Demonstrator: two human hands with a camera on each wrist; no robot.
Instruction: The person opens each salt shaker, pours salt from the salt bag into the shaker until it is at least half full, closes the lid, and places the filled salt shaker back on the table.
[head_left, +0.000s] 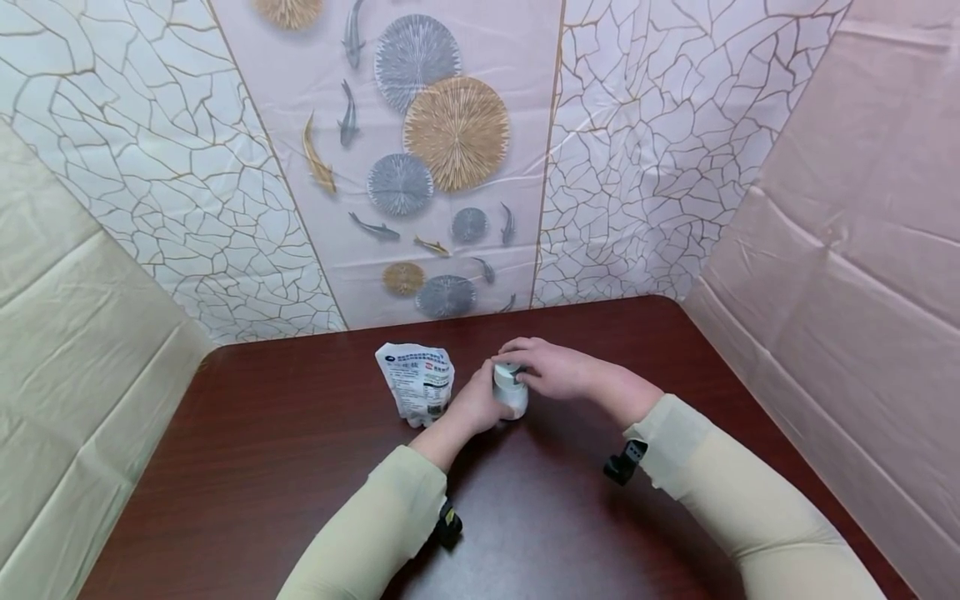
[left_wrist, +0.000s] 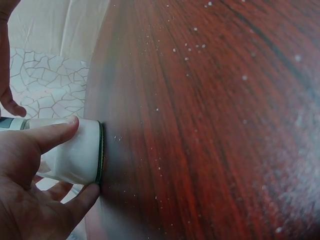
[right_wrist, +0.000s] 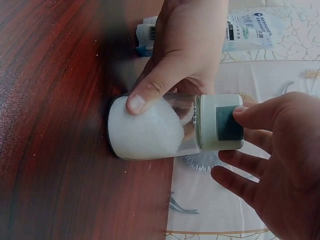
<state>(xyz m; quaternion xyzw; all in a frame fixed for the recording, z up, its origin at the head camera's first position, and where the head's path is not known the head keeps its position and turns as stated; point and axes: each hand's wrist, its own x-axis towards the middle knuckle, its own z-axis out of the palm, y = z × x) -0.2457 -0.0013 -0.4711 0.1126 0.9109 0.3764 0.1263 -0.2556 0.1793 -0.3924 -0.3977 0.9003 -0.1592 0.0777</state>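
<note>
A clear glass seasoning jar (right_wrist: 150,135) stands upright on the table, mostly filled with white granules. Its pale green lid (right_wrist: 209,122) has a dark green panel. My left hand (head_left: 477,403) grips the jar's body, with the thumb on the glass in the left wrist view. Over the top, my right hand (head_left: 557,370) holds the lid; its thumb (right_wrist: 255,116) presses the green panel and the fingers reach round the far side. Just left of the hands stands a white printed pouch (head_left: 417,379), partly hidden behind my left hand in the right wrist view.
The dark red-brown wooden table (head_left: 300,467) has rounded far corners. Small white grains (left_wrist: 187,50) lie scattered on it. Patterned cloth (head_left: 630,167) hangs behind the far edge, with plain cloth on both sides.
</note>
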